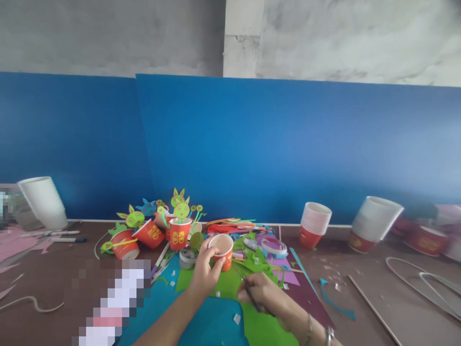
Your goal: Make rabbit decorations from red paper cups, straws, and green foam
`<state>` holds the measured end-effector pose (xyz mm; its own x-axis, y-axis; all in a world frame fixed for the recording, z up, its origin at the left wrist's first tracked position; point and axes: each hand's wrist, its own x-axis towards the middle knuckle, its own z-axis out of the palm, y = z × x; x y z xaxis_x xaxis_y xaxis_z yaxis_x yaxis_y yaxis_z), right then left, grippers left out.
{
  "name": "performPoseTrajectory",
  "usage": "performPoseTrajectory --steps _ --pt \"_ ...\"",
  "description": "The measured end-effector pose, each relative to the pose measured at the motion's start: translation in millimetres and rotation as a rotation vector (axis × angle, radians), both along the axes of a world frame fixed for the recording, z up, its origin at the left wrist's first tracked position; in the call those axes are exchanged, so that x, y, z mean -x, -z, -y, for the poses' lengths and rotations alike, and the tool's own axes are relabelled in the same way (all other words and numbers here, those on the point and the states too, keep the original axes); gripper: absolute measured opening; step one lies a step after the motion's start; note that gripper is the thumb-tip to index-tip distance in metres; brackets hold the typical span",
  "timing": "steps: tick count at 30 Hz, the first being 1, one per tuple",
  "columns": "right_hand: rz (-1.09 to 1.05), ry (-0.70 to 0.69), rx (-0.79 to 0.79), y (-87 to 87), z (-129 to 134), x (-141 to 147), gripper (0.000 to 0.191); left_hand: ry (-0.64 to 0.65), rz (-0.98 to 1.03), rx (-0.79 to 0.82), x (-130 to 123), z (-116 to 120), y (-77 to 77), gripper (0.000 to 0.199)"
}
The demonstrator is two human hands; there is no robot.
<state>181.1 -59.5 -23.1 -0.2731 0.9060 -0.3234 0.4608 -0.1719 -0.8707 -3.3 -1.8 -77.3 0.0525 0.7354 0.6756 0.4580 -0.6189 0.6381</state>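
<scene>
Head view: the left hand (206,270) is pinching a red cup (226,255) by its rim, while the right hand (260,290), curled round scissors (251,297), is pointing their tips forward-left, toward the nearby cup.

A craft workroom: scissors (251,296), paper cups (226,262), coloured sheets (207,322) and cut-out animal faces (181,210) crowd the desk (334,262).

A stack of paper cups (315,223) stands on a brown desk (360,264) before a blue partition (252,149), a thin stick (374,311) and curved blue scrap (338,308) lying nearby.
</scene>
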Motion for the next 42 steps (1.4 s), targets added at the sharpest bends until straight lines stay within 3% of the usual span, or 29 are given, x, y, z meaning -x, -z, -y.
performPoseTrajectory --steps 3,5,8,10,13,15,17,19,21,22,25,29,31,33,36,38,40,42 --pt "0.527 0.030 -0.430 2.7 8 6 0.014 0.000 -0.018 -0.009 -1 1 -0.5 0.004" --pt "0.713 0.057 -0.562 3.4 12 9 0.018 0.006 -0.025 -0.013 -1 2 -1.4 0.003" --pt "0.577 0.049 -0.450 1.5 12 9 0.014 0.005 -0.028 -0.022 -2 2 -2.4 0.004" --pt "0.262 0.035 -0.215 -1.5 7 7 0.010 -0.005 -0.031 -0.027 -1 2 -2.3 0.004" --pt "-0.202 0.033 0.193 -6.0 0 3 0.019 -0.014 -0.037 -0.032 -1 2 -1.9 0.004" --pt "-0.276 0.027 0.291 -6.6 -1 1 0.024 -0.009 -0.039 -0.033 -1 3 -2.4 0.004" --pt "-0.085 0.007 0.116 -4.2 1 2 0.018 -0.007 -0.038 -0.031 -2 4 -3.4 0.004" --pt "0.287 0.032 -0.229 0.0 6 4 0.011 -0.006 -0.032 -0.029 -2 4 -4.7 0.003" --pt "0.608 0.065 -0.494 3.9 10 7 0.015 -0.003 -0.025 -0.031 -3 4 -5.7 0.003" --pt "0.694 0.077 -0.553 5.3 12 8 0.017 -0.002 -0.023 -0.033 -3 4 -6.1 0.004" --pt "0.575 0.058 -0.466 5.7 11 9 0.013 -0.006 -0.019 -0.037 -3 4 -6.4 0.004" --pt "-0.130 0.031 0.114 0.3 2 3 0.017 -0.011 -0.019 -0.040 -2 4 -5.9 0.003" --pt "-0.299 0.032 0.292 -1.8 0 1 0.025 -0.014 -0.023 -0.036 -1 4 -5.5 0.002" --pt "-0.160 0.017 0.167 -1.1 1 1 0.021 -0.016 -0.024 -0.033 -2 4 -5.3 0.002" --pt "0.376 0.050 -0.350 4.8 7 4 0.013 -0.008 -0.014 -0.034 -2 4 -5.9 0.003" --pt "0.613 0.075 -0.548 8.6 10 6 0.016 0.003 -0.013 -0.030 -2 5 -6.3 0.004" --pt "0.588 0.055 -0.519 9.0 9 5 0.017 0.008 -0.020 -0.027 -2 5 -6.3 0.004" --pt "0.334 0.015 -0.296 5.4 6 3 0.013 0.001 -0.026 -0.025 -2 6 -5.9 0.003"
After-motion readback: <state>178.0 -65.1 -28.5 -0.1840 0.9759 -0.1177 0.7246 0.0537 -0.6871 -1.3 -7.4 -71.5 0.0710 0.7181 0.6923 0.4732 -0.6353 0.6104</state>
